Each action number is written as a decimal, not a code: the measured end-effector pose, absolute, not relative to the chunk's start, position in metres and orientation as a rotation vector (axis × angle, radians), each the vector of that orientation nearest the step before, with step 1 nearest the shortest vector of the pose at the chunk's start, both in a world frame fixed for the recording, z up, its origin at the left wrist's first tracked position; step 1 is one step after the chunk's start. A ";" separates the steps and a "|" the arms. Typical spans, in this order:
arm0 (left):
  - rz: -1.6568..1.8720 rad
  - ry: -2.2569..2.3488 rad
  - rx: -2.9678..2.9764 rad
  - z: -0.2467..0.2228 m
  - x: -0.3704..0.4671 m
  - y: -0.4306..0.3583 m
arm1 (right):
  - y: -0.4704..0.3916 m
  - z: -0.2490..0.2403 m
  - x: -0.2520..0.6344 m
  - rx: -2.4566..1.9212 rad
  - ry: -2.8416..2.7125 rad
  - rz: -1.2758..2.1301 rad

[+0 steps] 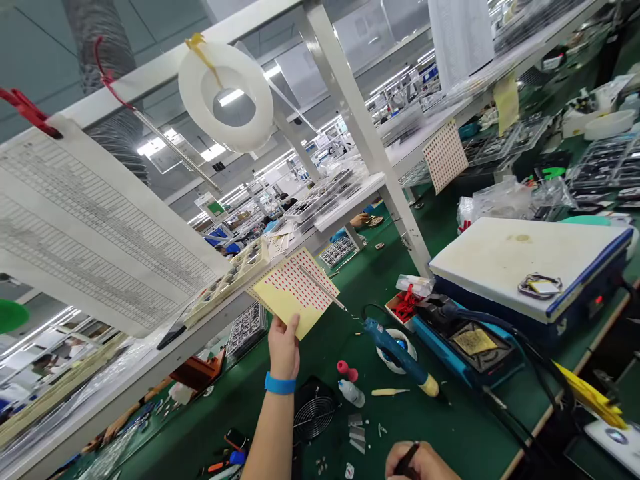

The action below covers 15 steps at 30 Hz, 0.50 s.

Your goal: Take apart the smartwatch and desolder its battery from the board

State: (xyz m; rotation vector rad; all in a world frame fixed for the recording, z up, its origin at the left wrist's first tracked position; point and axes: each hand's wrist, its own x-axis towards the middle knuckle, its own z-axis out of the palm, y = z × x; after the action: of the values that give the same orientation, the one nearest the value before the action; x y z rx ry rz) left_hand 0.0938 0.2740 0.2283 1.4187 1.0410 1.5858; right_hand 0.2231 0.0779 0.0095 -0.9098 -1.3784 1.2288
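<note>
My left hand (284, 350), with a blue band (280, 384) at the wrist, is raised near the shelf edge. Its thumb and fingers pinch the lower edge of a yellow sticker sheet (285, 310) with rows of small red marks. A thin metal rod (323, 288) shows across the sheet's right part. At the bottom edge my right hand (423, 461) is closed around a slim dark tool (407, 459), whose kind I cannot make out. Above that hand lie a blue electric screwdriver (400, 353), a pale-handled tool (390, 392) and a small white bottle (351, 393).
A white-topped box (505, 253) carries a metal frame part. Beside it sits a blue soldering-sponge holder (475, 353). A black fan (317, 413) lies near my left forearm. The white shelf (220, 313) slants across, with paper lists (100, 227) hanging from its frame.
</note>
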 end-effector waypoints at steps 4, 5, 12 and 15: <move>1.511 1.036 1.289 0.228 0.111 0.272 | 0.102 0.098 0.240 -0.796 -1.298 0.856; 1.511 1.038 1.260 0.228 0.115 0.272 | 0.113 0.120 0.242 -0.746 -1.252 0.749; 1.498 1.002 1.149 0.237 0.123 0.261 | 0.200 0.188 0.229 -0.549 -0.915 0.426; 1.482 0.984 1.118 0.241 0.122 0.256 | 0.221 0.191 0.222 -0.545 -0.892 0.413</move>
State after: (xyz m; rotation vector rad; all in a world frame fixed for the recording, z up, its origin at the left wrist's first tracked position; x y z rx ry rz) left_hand 0.1220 0.2558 0.2405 1.1183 0.9842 1.4815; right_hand 0.2218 0.2206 0.1910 -0.5449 -0.8920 0.4129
